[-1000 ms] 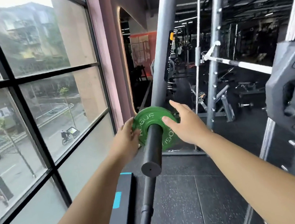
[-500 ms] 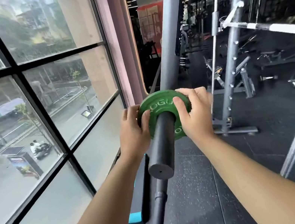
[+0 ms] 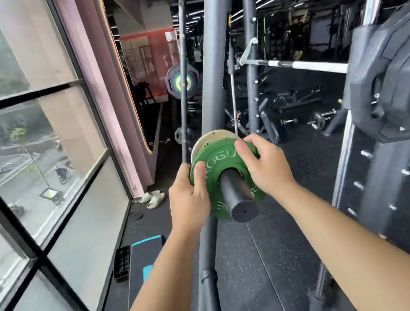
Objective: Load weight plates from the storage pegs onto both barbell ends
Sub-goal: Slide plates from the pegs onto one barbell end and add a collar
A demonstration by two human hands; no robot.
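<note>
Both hands on the green plate [image 3: 223, 164], which sits on the barbell sleeve [image 3: 237, 195] against a pale plate [image 3: 209, 138]. Left hand [image 3: 188, 199] grips its left rim, right hand [image 3: 265, 162] its upper right rim, thumbs on the face.

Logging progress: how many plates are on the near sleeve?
2: the green plate, held by left hand and right hand, and a pale plate behind it. Others may be hidden.
</note>
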